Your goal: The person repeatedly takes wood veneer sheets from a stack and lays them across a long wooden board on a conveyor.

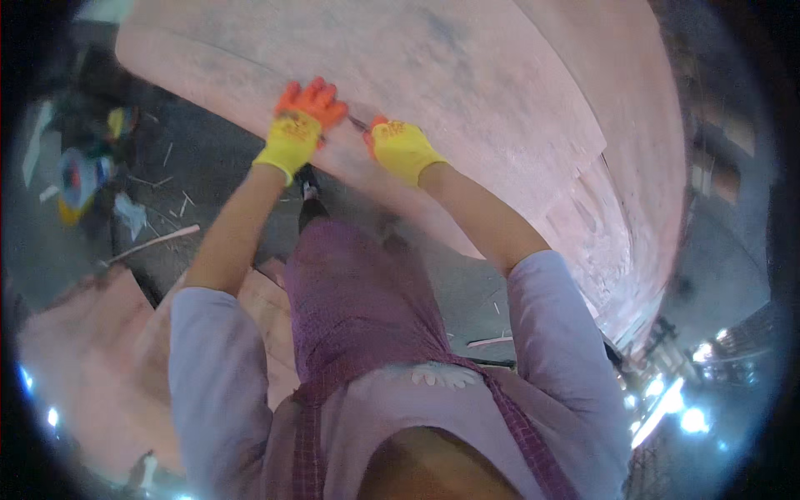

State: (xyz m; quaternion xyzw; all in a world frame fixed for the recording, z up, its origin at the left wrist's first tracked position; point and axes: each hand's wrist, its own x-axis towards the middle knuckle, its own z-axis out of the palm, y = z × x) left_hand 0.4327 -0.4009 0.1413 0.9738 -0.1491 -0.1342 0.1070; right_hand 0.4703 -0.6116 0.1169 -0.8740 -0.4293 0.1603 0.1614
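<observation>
My left hand (304, 125), in a yellow glove with orange fingers, lies with its fingers spread on a large pale pink sheet (467, 92). It rests close to the sheet's near edge. Just to its right, my right hand (400, 148) wears a matching glove and is closed around a thin dark tool (358, 123). The tool's tip points left toward my left hand, at the sheet's surface. Most of its handle is hidden in my fist, so its exact kind does not show.
More pinkish sheets (92, 350) lie lower left, behind my left arm. Narrow offcut strips (158, 242) and scraps litter the dark floor. A blurred round blue-and-white item (79, 179) is at the far left. Layered, curling sheet edges (604, 217) rise at the right.
</observation>
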